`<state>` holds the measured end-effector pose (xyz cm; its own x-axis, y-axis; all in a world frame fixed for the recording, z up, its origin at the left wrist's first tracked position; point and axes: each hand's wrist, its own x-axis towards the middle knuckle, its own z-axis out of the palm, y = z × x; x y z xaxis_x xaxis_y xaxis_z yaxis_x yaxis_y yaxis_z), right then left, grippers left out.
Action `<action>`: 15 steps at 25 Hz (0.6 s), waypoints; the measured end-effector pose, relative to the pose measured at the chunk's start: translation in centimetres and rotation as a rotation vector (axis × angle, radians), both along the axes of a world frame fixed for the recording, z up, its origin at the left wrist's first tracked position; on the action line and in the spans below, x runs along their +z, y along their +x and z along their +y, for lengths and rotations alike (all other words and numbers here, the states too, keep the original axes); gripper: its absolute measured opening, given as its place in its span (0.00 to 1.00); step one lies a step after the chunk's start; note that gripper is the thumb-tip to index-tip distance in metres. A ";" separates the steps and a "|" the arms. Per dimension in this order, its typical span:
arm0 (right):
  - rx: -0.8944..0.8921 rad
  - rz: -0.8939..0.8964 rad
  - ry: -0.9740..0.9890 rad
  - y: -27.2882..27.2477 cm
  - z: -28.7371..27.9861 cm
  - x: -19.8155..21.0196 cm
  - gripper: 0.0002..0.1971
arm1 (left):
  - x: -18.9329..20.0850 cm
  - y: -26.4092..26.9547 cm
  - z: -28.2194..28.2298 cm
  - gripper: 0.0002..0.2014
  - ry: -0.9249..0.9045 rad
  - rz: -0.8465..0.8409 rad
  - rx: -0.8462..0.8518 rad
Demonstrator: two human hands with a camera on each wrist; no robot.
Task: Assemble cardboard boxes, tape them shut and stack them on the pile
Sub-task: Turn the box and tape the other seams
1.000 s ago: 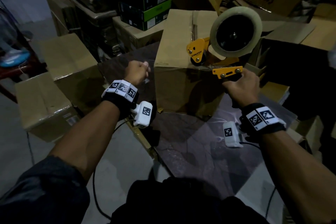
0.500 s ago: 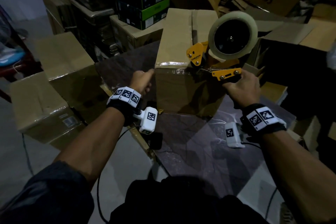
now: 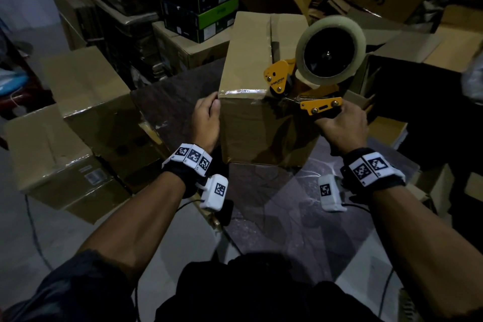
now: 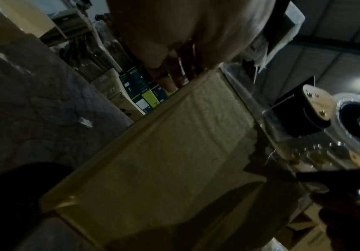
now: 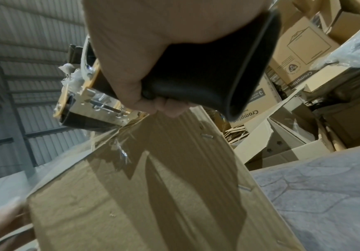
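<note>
Head view shows the taping step: on the bench [image 3: 300,217] stands a cardboard box [image 3: 261,123], left hand [image 3: 206,123] flat against its side, right hand [image 3: 342,125] gripping the tape dispenser [image 3: 313,76] at its near top edge; next, probably cut the tape.

Head view: looks forward and down from above at both forearms, the cardboard box [image 3: 257,102] on the dark table [image 3: 287,217], stacked cartons beyond. Left wrist view: set close under the left hand [image 4: 174,30], facing along the box's left near corner toward the tape dispenser [image 4: 346,129]. Right wrist view: close beneath the right hand [image 5: 153,51], looking up along the box's near face. All three views share the box and the dispenser.
</note>
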<state>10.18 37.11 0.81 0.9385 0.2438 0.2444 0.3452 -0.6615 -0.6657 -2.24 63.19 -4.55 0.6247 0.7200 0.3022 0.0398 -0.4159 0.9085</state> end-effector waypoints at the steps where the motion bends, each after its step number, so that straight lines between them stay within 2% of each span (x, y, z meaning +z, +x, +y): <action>1: -0.001 -0.001 -0.001 -0.1 0.0 0.1 0.10 | -0.1 -0.1 -0.2 0.16 0.060 0.012 0.003; 5: -0.001 0.018 0.016 -0.3 0.1 0.2 0.08 | 0.1 0.0 0.0 0.12 0.104 0.003 0.084; 9: 0.002 0.018 0.018 -0.2 0.1 0.1 0.08 | 0.5 -0.1 0.3 0.13 0.117 0.044 0.036; 11: 0.005 0.014 0.015 -0.2 0.1 0.1 0.09 | 0.0 -0.1 0.4 0.13 0.009 0.040 -0.014; 13: 0.013 0.014 0.010 -0.1 0.1 0.1 0.09 | 0.5 0.1 0.0 0.12 -0.184 -0.035 -0.026; 15: 0.016 0.005 -0.004 -0.1 0.1 0.1 0.09 | 1.6 0.8 -0.9 0.20 -0.274 -0.030 0.001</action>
<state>10.09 37.19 0.87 0.9357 0.2595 0.2391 0.3525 -0.6585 -0.6649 -1.44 62.29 -2.95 0.6174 0.7783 0.1144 0.0117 -0.1545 0.9879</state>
